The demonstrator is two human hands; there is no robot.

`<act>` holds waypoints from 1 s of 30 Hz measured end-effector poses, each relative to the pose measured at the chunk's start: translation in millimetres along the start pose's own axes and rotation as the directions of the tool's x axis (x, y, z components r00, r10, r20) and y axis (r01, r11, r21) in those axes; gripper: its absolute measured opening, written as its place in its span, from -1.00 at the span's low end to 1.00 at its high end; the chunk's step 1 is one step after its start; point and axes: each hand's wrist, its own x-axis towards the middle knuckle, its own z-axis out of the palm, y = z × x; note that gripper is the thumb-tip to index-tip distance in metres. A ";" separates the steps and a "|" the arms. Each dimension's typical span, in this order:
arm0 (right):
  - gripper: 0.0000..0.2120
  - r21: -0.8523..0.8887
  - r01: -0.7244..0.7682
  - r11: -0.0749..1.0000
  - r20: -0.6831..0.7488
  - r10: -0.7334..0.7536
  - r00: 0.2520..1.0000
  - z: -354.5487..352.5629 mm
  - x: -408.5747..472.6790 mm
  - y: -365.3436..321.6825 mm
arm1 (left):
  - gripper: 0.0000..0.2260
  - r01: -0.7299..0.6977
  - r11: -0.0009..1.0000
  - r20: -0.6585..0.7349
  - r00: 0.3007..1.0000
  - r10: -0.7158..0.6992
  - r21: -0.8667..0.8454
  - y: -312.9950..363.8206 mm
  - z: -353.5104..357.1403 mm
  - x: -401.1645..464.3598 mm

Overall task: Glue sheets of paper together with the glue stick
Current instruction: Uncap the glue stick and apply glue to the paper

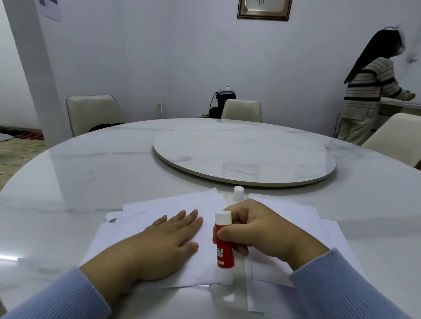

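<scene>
A stack of white paper sheets lies in front of me on the left, with my left hand pressed flat on it, fingers spread. My right hand grips a red and white glue stick held nearly upright, its lower white end touching the right edge of that stack. More white sheets lie under and to the right of my right hand. A small white cap stands on the table just beyond my right hand.
The round white marble table carries a raised turntable in its middle. Cream chairs stand around the far side. A person in a striped top stands at a counter far right.
</scene>
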 end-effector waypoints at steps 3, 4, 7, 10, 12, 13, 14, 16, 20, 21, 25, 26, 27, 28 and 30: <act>-0.89 0.441 0.196 0.876 -0.240 -0.096 0.966 -19.3 -0.6 1.7 | -0.51 -0.004 1.000 -0.001 1.000 0.004 0.002 -0.4 0.2 -4.4; -0.88 0.586 0.281 0.760 -0.344 -0.081 0.935 -28.0 -2.2 1.8 | -0.51 -0.006 1.000 -0.004 1.000 0.006 0.002 0.1 1.0 -6.7; -0.76 0.705 0.445 0.552 -0.548 0.025 0.836 -48.3 -8.2 7.5 | -0.51 -0.015 1.000 -0.029 0.999 0.015 0.010 2.2 5.8 -15.5; -0.71 0.625 0.340 0.703 -0.607 0.164 0.778 -52.8 -2.9 11.2 | -0.51 -0.019 1.000 -0.032 0.999 0.019 0.017 4.0 8.7 -23.7; -0.77 0.571 0.239 0.785 -0.619 0.221 0.754 -50.9 7.8 10.3 | -0.50 -0.013 1.000 -0.037 0.999 0.014 0.020 5.7 8.7 -25.2; -0.76 0.531 0.187 0.827 -0.630 0.237 0.740 -49.9 15.2 9.3 | -0.50 -0.009 1.000 -0.041 0.999 0.010 0.024 7.3 8.9 -25.1; -0.72 0.477 0.126 0.870 -0.640 0.246 0.728 -48.6 23.5 8.4 | -0.49 -0.005 1.000 -0.045 0.999 0.006 0.028 9.5 9.0 -24.9; -0.67 0.333 -0.025 0.942 -0.643 0.247 0.725 -45.7 40.7 5.3 | -0.49 0.004 1.000 -0.056 0.998 -0.003 0.026 13.6 10.0 -24.0; -0.72 -0.012 -0.247 0.969 -0.657 0.179 0.733 -38.4 70.9 6.0 | -0.49 0.008 1.000 -0.071 0.997 -0.009 -0.017 16.3 10.3 -25.7; -0.73 -0.081 -0.282 0.956 -0.660 0.160 0.734 -36.7 77.0 7.4 | -0.49 0.006 1.000 -0.079 0.997 -0.008 -0.029 16.0 10.7 -26.3; -0.69 -0.260 -0.419 0.870 -0.659 0.158 0.736 -30.5 94.7 15.7 | -0.48 0.015 0.999 -0.099 0.995 -0.020 -0.050 16.6 12.2 -26.0; -0.68 -0.287 -0.454 0.844 -0.660 0.169 0.732 -29.5 97.2 18.3 | -0.48 0.017 0.999 -0.098 0.995 -0.022 -0.048 17.2 12.3 -25.7; -0.67 -0.296 -0.478 0.827 -0.665 0.181 0.724 -28.6 98.7 20.6 | -0.48 0.020 0.999 -0.096 0.995 -0.024 -0.046 17.6 12.5 -25.8; -0.65 -0.288 -0.489 0.823 -0.674 0.188 0.714 -27.9 99.3 23.4 | -0.48 0.021 0.999 -0.094 0.995 -0.026 -0.047 17.8 12.5 -26.0; -0.63 -0.281 -0.486 0.828 -0.691 0.177 0.700 -27.9 99.9 29.5 | -0.48 0.021 0.999 -0.091 0.996 -0.025 -0.046 17.5 12.1 -26.3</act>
